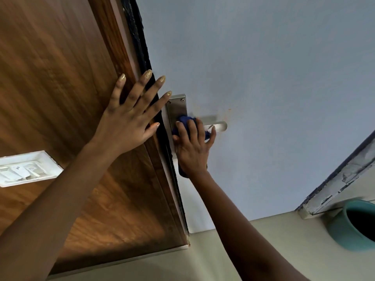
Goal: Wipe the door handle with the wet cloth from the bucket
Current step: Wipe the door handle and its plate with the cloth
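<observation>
A silver lever door handle (219, 126) on a steel backplate (176, 109) is fixed to a pale blue door (263, 78). My right hand (192, 149) presses a dark blue cloth (185, 120) against the base of the lever and the lower part of the plate; most of the cloth is hidden under the palm. Only the lever's tip shows past my fingers. My left hand (129, 118) lies flat with fingers spread on the brown wooden frame (60, 78) beside the plate, holding nothing. A teal bucket (349, 226) stands on the floor at the lower right.
A white switch plate (26, 169) is mounted on the wood panel at the left. A black strip (140, 47) runs along the door's edge. Pale floor (223, 260) lies below, and a chipped white frame edge (341, 179) leans in at the right above the bucket.
</observation>
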